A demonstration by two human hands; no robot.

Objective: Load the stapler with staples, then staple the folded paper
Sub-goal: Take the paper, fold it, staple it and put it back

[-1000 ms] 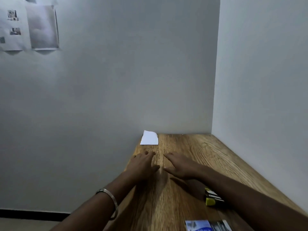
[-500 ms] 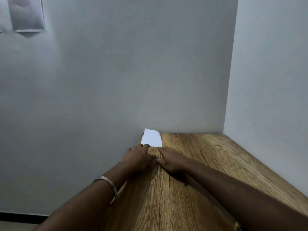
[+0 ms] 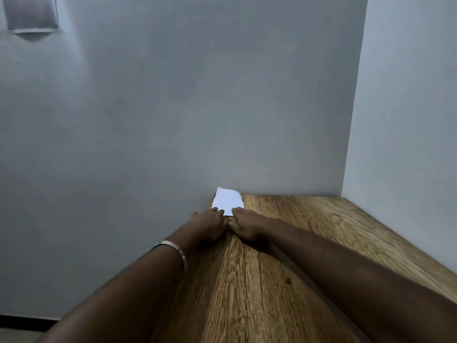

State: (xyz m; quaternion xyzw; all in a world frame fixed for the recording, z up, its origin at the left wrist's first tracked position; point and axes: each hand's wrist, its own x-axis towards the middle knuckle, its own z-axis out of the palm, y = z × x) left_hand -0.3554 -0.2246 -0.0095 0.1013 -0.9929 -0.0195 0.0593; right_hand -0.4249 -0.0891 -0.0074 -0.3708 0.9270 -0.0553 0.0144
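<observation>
A small white folded paper (image 3: 228,199) lies on the wooden table (image 3: 309,233) at its far left corner, against the back wall. My left hand (image 3: 207,225) rests flat on the table with its fingertips on the paper's near left edge. My right hand (image 3: 247,225) lies flat beside it, fingertips on the paper's near right corner. Both hands are spread palm down and neither one holds anything. The stapler and the staples are out of view.
Grey walls close the table in at the back and on the right (image 3: 408,120). The table's left edge (image 3: 188,280) drops off to the floor. A sheet of paper (image 3: 31,16) hangs on the wall at top left. A metal bangle (image 3: 173,248) circles my left wrist.
Both hands have slid forward along the table and now touch the folded paper. The view has tilted up, so the stapler and the box at the near edge have dropped out of sight.
</observation>
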